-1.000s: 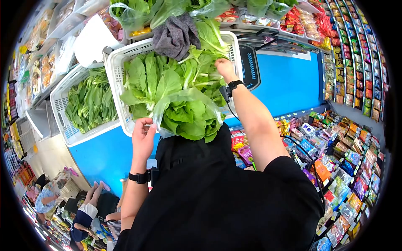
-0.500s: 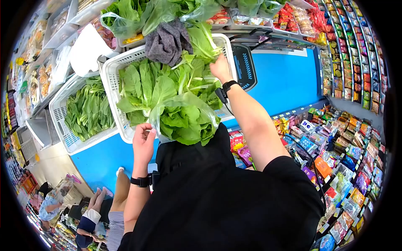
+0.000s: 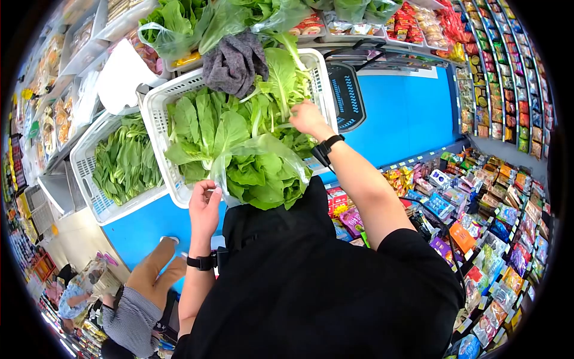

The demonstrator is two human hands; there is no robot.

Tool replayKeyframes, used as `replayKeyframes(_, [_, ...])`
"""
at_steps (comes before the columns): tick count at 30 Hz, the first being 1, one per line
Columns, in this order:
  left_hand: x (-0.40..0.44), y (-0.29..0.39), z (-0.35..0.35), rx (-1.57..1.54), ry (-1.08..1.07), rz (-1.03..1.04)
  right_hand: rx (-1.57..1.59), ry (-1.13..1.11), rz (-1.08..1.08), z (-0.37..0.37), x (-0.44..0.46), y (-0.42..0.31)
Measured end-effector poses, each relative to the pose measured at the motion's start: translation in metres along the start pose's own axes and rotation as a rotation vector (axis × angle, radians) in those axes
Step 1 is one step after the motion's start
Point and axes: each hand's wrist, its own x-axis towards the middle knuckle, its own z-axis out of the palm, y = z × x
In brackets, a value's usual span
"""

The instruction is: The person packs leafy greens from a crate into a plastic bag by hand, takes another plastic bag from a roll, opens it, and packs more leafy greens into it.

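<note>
A clear plastic bag (image 3: 296,157) with leafy green lettuce (image 3: 263,179) in it lies over the near edge of a white basket (image 3: 156,128). My left hand (image 3: 205,206) is at the bag's left edge, thumb and fingers pinched on the plastic. Inside the basket lie more loose lettuce heads (image 3: 200,119). Over their right side, my right hand (image 3: 310,118) has its fingers curled on the stems of a lettuce (image 3: 281,75); the fingertips are partly hidden among the leaves. A grey cloth (image 3: 236,64) rests on the far rim.
A second white basket of dark leafy greens (image 3: 127,158) stands to the left. Bagged lettuce (image 3: 173,27) lies at the back. On the right are a black shopping basket or cart part (image 3: 348,99) and shelves of packaged snacks (image 3: 478,239). Another person (image 3: 134,311) is at lower left.
My right hand has moved down and slightly left, nearer the bag, and the lettuce beside it has shifted. My left hand stays at the bag. The person at lower left has moved.
</note>
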Motion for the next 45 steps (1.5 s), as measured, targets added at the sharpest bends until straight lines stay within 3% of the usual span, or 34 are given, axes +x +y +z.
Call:
replayKeyframes(2, [0.0,-0.003,-0.003,0.022,0.008,0.0,0.016,0.052,0.031,-0.026,-0.004,-0.01])
replayKeyframes(4, [0.002,-0.006,-0.003,0.046,0.015,0.004,0.162,0.439,-0.015,-0.03,0.006,0.001])
replayKeyframes(5, [0.002,-0.006,-0.004,0.026,0.005,0.004,0.162,0.504,-0.059,-0.031,0.013,0.005])
replayKeyframes(8, [0.002,-0.005,-0.002,0.011,-0.015,0.004,0.119,0.467,-0.031,-0.023,0.039,0.006])
replayKeyframes(9, [0.002,-0.004,-0.001,0.009,-0.021,0.001,0.096,0.26,0.092,-0.029,0.041,-0.007])
replayKeyframes(10, [0.003,-0.004,-0.001,0.012,-0.025,0.003,0.098,0.263,0.095,-0.025,0.041,-0.016])
replayKeyframes(14, [0.004,-0.002,0.002,0.045,-0.013,0.007,-0.025,0.155,-0.108,-0.017,0.008,-0.065])
replayKeyframes(18, [0.002,-0.001,0.002,0.05,-0.026,-0.017,0.206,0.05,-0.203,-0.02,-0.014,-0.07])
replayKeyframes(19, [0.002,-0.001,0.003,0.049,-0.026,-0.015,0.205,0.052,-0.204,-0.023,-0.011,-0.062])
replayKeyframes(22, [0.001,0.0,0.003,0.035,-0.014,-0.008,0.16,0.354,0.01,-0.041,0.019,-0.029])
replayKeyframes(25, [-0.002,-0.002,0.003,0.034,-0.024,-0.019,0.197,0.512,-0.018,-0.046,0.05,-0.003])
replayKeyframes(30, [-0.004,-0.001,0.005,0.049,-0.026,-0.017,0.179,0.471,0.04,-0.03,0.077,-0.007])
replayKeyframes(32, [-0.004,0.001,0.006,0.057,-0.018,-0.012,0.044,0.193,0.183,-0.039,0.078,-0.02])
replayKeyframes(36, [-0.005,-0.006,0.006,0.065,-0.005,-0.016,0.041,0.283,-0.118,-0.016,0.045,-0.061])
replayKeyframes(41, [-0.006,-0.005,0.01,0.061,-0.009,-0.022,0.174,0.268,-0.253,-0.008,0.019,-0.085])
replayKeyframes(45, [-0.005,-0.005,0.008,0.07,0.0,-0.024,0.252,0.496,-0.124,-0.034,0.053,-0.047])
